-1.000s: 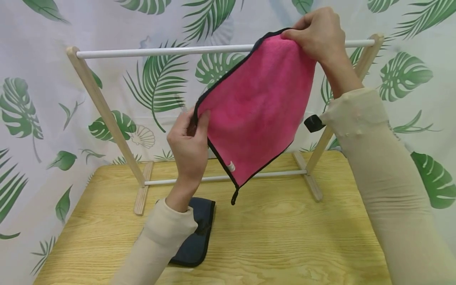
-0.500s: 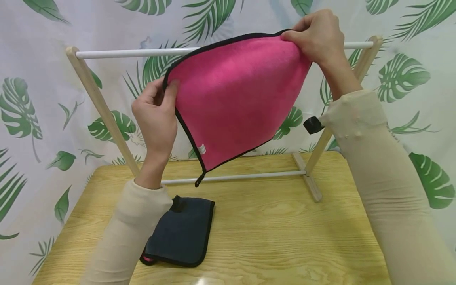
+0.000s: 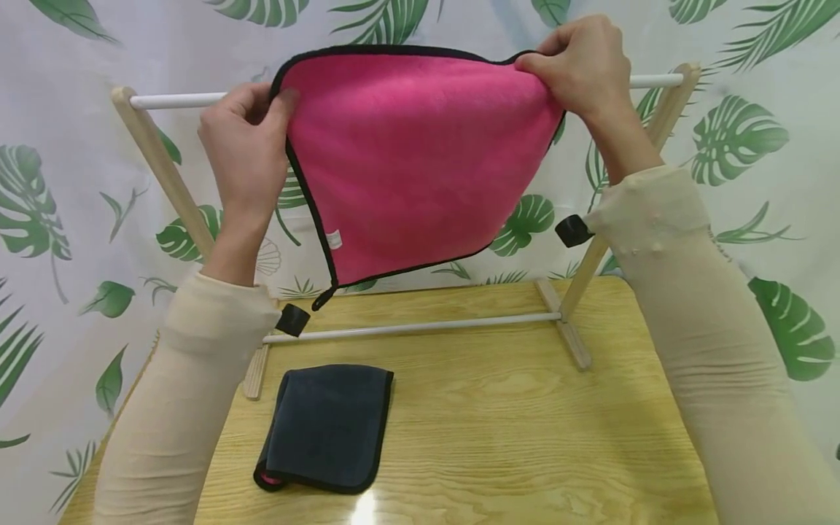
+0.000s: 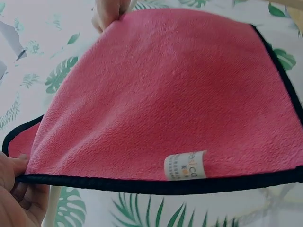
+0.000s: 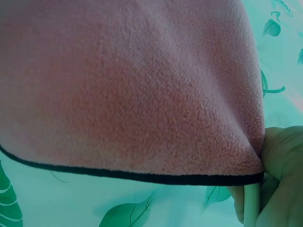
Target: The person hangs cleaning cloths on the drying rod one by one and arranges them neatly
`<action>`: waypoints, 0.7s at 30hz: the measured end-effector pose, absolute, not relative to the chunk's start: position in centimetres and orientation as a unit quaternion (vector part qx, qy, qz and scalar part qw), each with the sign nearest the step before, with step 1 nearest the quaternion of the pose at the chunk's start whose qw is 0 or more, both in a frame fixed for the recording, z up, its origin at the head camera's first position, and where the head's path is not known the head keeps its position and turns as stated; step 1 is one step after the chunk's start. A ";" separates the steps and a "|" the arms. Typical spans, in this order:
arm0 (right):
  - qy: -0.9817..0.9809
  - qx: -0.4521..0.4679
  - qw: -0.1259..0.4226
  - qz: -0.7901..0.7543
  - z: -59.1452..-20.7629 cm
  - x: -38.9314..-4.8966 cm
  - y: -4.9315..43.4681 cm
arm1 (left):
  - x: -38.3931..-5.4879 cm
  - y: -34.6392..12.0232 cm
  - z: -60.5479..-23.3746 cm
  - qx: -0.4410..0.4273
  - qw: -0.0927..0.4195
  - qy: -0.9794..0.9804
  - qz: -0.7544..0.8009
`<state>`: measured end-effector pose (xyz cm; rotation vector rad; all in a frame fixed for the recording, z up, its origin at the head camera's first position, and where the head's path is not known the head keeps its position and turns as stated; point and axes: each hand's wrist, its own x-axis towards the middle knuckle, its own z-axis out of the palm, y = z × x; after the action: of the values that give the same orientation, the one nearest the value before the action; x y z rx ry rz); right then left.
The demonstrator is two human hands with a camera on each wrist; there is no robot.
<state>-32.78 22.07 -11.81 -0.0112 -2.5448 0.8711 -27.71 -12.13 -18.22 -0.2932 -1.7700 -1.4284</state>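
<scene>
A pink towel [image 3: 420, 160] with black edging is spread between my two hands in front of the rack's white top rail [image 3: 177, 100], hiding the rail's middle. My left hand [image 3: 246, 149] pinches its upper left edge between thumb and fingers. At the upper right corner my right hand [image 3: 584, 69] grips the towel, raised slightly above rail height. A small white label [image 4: 185, 165] shows near the black edge in the left wrist view. The towel's lower left corner ends in a black hanging loop [image 3: 324, 298]. In the right wrist view, the towel [image 5: 142, 104] fills most of the picture.
A folded dark grey towel [image 3: 331, 426] with black edging lies on the wooden table [image 3: 512, 430], left of the middle. The rack's wooden legs [image 3: 574, 292] and lower white rail [image 3: 420, 328] stand at the table's back. A leaf-patterned backdrop [image 3: 741, 138] hangs behind.
My left hand has moved left and up along with its edge of the pink towel, stretching it wide. The right hand has stayed nearly in place. More of the folded towel shows.
</scene>
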 end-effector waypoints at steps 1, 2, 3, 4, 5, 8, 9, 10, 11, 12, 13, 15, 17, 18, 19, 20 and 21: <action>-0.922 -0.005 0.224 0.317 -11.8 -32.7 22.0 | -27.9 -12.3 -17.9 -0.115 0.410 -0.711 -0.559; -0.921 -0.005 0.225 0.318 -11.8 -32.7 22.0 | -28.0 -12.4 -17.6 -0.114 0.410 -0.718 -0.550; -0.921 -0.006 0.225 0.319 -11.8 -32.6 22.0 | -28.1 -12.5 -17.3 -0.113 0.408 -0.725 -0.543; -0.920 -0.007 0.226 0.320 -11.8 -32.6 22.0 | -28.2 -12.6 -17.0 -0.112 0.407 -0.731 -0.536; -0.920 -0.007 0.226 0.320 -11.8 -32.6 22.0 | -28.3 -12.7 -16.7 -0.111 0.405 -0.735 -0.533; -0.919 -0.008 0.229 0.320 -11.9 -32.7 22.0 | -28.6 -12.8 -16.1 -0.107 0.398 -0.745 -0.524; -0.919 -0.008 0.230 0.320 -11.9 -32.7 22.0 | -28.8 -12.8 -16.0 -0.107 0.397 -0.748 -0.521; -0.918 -0.009 0.232 0.321 -11.9 -32.8 22.1 | -28.9 -12.9 -15.9 -0.105 0.397 -0.750 -0.518; -0.918 -0.009 0.232 0.323 -12.0 -32.8 22.1 | -29.1 -12.9 -15.8 -0.102 0.397 -0.753 -0.516; -0.917 -0.011 0.232 0.325 -12.0 -32.8 22.1 | -29.3 -12.9 -15.7 -0.101 0.398 -0.755 -0.511; -0.916 -0.012 0.232 0.328 -12.0 -32.9 22.1 | -29.4 -12.9 -15.6 -0.099 0.400 -0.759 -0.504; -0.915 -0.013 0.231 0.330 -12.1 -32.9 22.1 | -29.7 -12.8 -15.4 -0.096 0.406 -0.765 -0.490; -0.915 -0.014 0.230 0.332 -12.1 -33.0 22.2 | -30.0 -12.8 -15.2 -0.094 0.409 -0.771 -0.479; -0.915 -0.016 0.230 0.333 -12.1 -33.0 22.2 | -30.1 -12.8 -15.1 -0.095 0.411 -0.773 -0.474; -0.915 -0.016 0.230 0.331 -12.1 -33.0 22.2 | -30.3 -12.7 -15.1 -0.095 0.413 -0.775 -0.468; -0.915 -0.017 0.230 0.331 -12.1 -33.1 22.2 | -30.4 -12.7 -15.0 -0.094 0.416 -0.777 -0.463; -0.915 -0.018 0.230 0.332 -12.1 -33.1 22.2 | -30.5 -12.7 -14.9 -0.092 0.418 -0.780 -0.456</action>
<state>-33.11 22.22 -12.08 -0.0505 -2.5166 0.9129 -30.50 -12.66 -14.92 -0.2312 -1.9581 -1.1443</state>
